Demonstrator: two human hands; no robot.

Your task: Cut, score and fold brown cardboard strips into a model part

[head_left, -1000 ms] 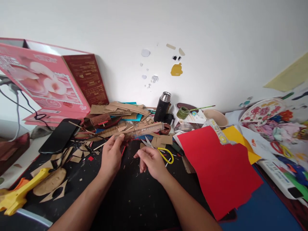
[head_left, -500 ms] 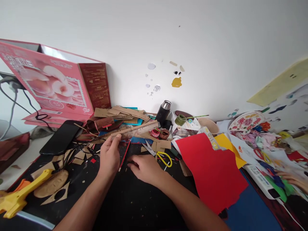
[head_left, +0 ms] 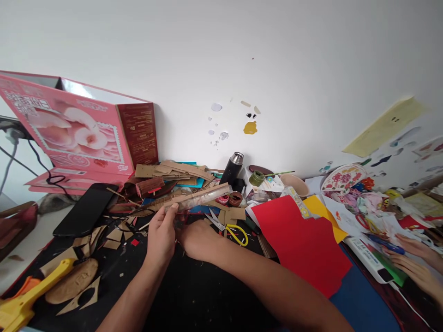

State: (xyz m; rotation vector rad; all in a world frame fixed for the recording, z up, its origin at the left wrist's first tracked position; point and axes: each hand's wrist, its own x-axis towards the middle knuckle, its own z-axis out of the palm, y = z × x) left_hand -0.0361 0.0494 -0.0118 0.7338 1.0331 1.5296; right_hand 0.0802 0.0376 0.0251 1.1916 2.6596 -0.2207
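Observation:
My left hand (head_left: 162,233) is closed on the near end of a stained see-through ruler (head_left: 204,197), thumb on top. The ruler slants up to the right, with a brown cardboard strip along its far edge. Right beside it, my right hand (head_left: 199,240) is curled low over the black table, back upward. Its fingertips are mostly hidden, and what they hold cannot be made out. Scissors with yellow handles (head_left: 237,235) lie open just right of it, beside cardboard scraps (head_left: 236,213).
Cardboard strips (head_left: 187,169), a black flask (head_left: 231,169) and paint jars (head_left: 236,198) stand along the wall. A phone (head_left: 85,210) and yellow tool (head_left: 38,295) lie left. Red paper (head_left: 299,244) and a power strip (head_left: 368,260) lie right, near another person's hands (head_left: 415,265).
My right hand has moved left, close to my left hand, and the red pencil seen earlier between them is now hidden. The left hand keeps its hold. The view has tilted up slightly.

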